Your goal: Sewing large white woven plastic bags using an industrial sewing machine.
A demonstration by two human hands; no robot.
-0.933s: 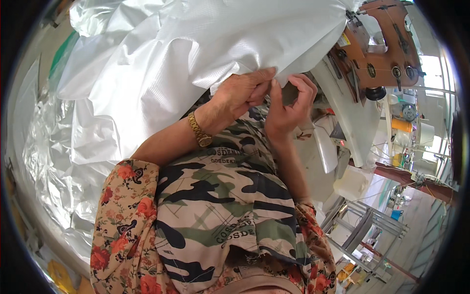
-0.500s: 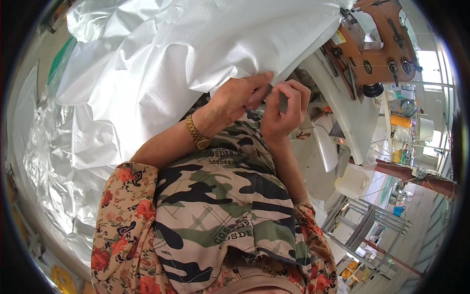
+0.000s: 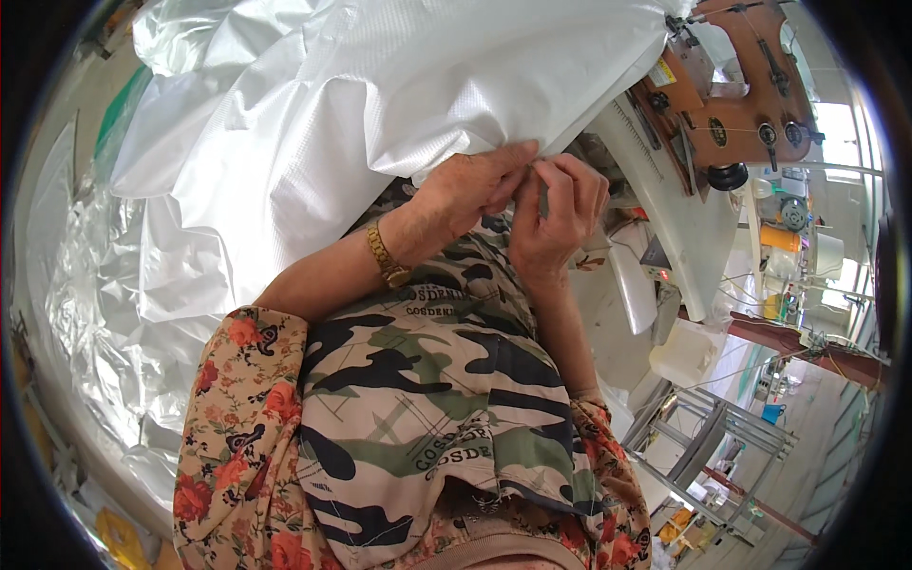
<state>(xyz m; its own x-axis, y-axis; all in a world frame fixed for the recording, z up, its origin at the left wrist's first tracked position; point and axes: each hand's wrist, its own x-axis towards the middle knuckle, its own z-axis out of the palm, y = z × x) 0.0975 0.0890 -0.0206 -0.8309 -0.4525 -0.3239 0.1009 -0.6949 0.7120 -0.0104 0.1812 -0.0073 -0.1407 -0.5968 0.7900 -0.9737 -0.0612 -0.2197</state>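
A large white woven plastic sheet spreads in folds across the work surface in front of me. My left hand, with a gold watch on the wrist, pinches the sheet's near edge between thumb and fingers. Right beside it, my right hand is closed, its thumb and curled fingertips meeting just at that edge. What lies between the right fingertips is too small and hidden to make out. The two hands touch or nearly touch at the fingers.
A brown sewing machine stands at the far right on a pale table, and the sheet reaches to it. More shiny plastic is heaped at the left. A metal frame and a white container are at the right.
My hands have shifted slightly right, and the right fingertips have come closer to the left ones at the sheet's edge. The sheet has barely moved.
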